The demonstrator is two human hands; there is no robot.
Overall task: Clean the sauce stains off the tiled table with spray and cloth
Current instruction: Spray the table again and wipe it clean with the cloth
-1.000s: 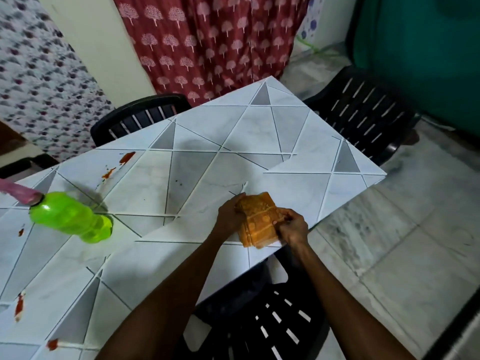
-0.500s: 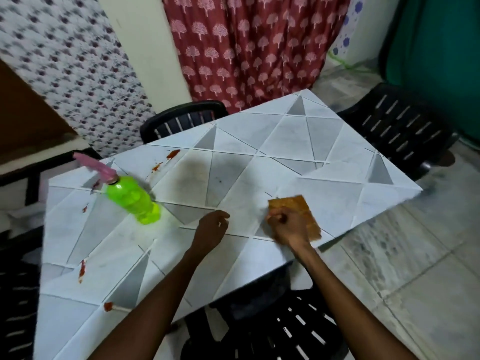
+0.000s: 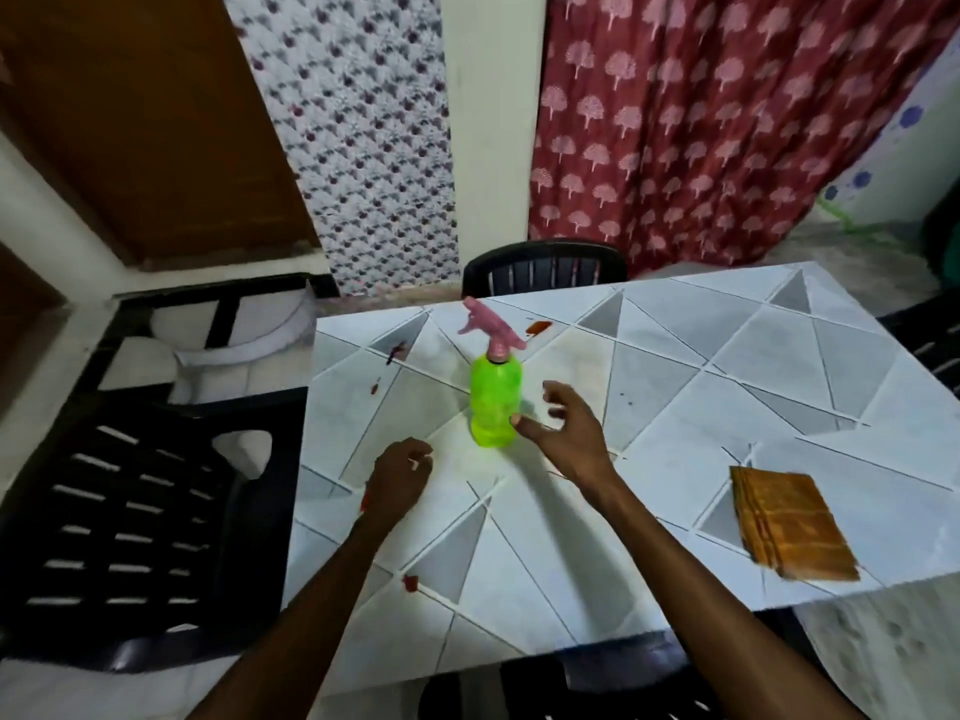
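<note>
— Both hands have come off the folded orange cloth, which now lies alone at the lower right of the frame near the table's edge. A moment back the right hand was still pressing on it.

— Where are the hands now?

— The right hand is spread wide, fingers apart, its thumb just at the side of the green spray bottle in the middle of the frame. I'd call it reaching, not gripping; nothing is in it. The left hand sits loosely curled on the tiled table, left of the bottle, grasping nothing I can make out.

— And the stains?

— Red sauce marks are scattered: one just beyond the bottle's pink trigger head, a dark streak and a small dot toward the upper left of the tabletop, another blob near the lower left edge. There's red beside the left wrist too, partly hidden.

— So the step is picking up the bottle?

— That's my reading. To do it well, close the hand round the upright body or neck so a finger can reach the trigger. The nozzle seems to point left, so check it before aiming at a stain. Spray the marks lightly, then fetch the cloth.
</note>
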